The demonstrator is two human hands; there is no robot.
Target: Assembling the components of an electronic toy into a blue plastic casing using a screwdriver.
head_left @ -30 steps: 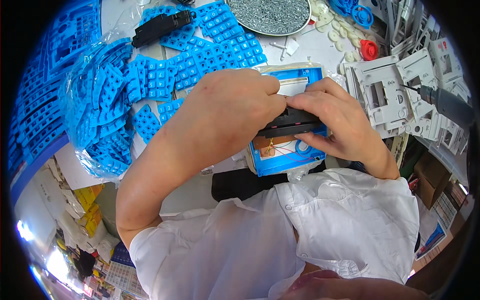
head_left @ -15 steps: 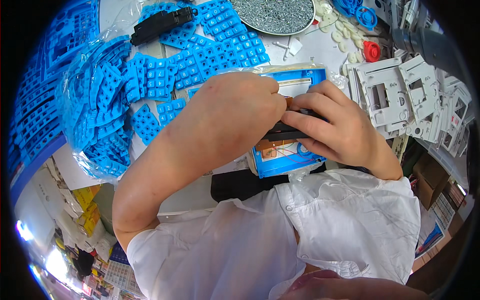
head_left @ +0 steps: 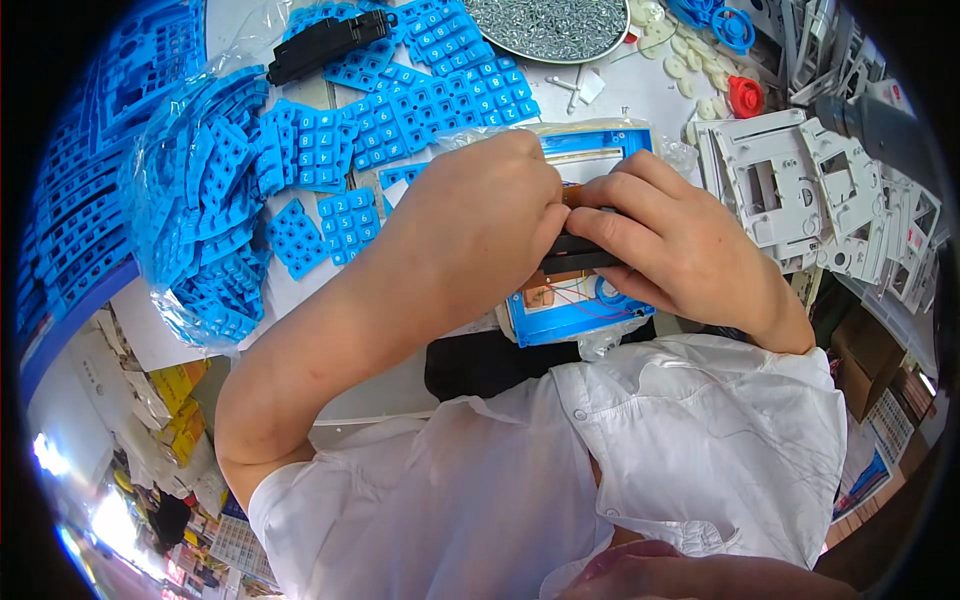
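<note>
Step in hand, as judged: fitting a part into the blue case. Your left hand and right hand meet over its middle, both curled shut around a flat black piece. Left fingers fold over its near end; the right hand's fingers press along its top edge. How it seats in the case is hidden under your hands.

Position: the case lies flat on the table, right in front of your chest, on a crinkled clear plastic bag. Its blue rim shows above and below your hands.

Next move, as judged: it calls for even pressure along the black piece, and care for the thin red wires and the brownish board exposed at the case's lower end; they look easy to pinch.

Materials:
- Case: rigid moulded plastic, smooth, rectangular.
- Keypads: soft-looking blue rubber mats with raised square keys, scattered to the upper left, more in a clear bag.
- White frames: hard plastic with square cut-outs, piled at right.
- Tray of screws: round, full of small grey metal pieces, top centre.
- Red cap beside white discs.
</note>
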